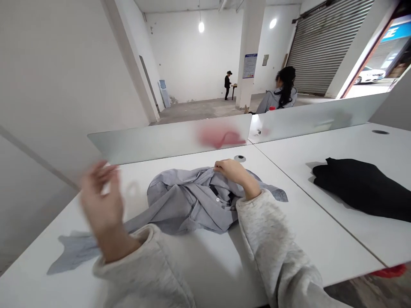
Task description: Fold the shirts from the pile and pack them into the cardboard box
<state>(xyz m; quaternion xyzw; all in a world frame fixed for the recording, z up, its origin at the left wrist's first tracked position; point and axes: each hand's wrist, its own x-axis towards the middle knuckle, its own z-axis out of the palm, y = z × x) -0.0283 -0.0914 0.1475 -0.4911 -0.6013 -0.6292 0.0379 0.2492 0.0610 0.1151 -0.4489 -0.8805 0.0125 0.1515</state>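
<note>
A crumpled light grey-blue button shirt [189, 201] lies on the white desk [205, 265] in front of me, one sleeve trailing off to the near left. My right hand [236, 173] rests on the shirt's far side, fingers curled and pinching the fabric near the collar. My left hand [101, 203] is raised above the desk to the left of the shirt, blurred by motion, fingers spread apart and holding nothing.
A black garment [359, 186] lies on the adjoining desk to the right. Frosted divider panels [167, 139] stand along the desks' far edge. Beyond them a seated person [279, 96] faces away; another person [227, 84] stands far back by a small table.
</note>
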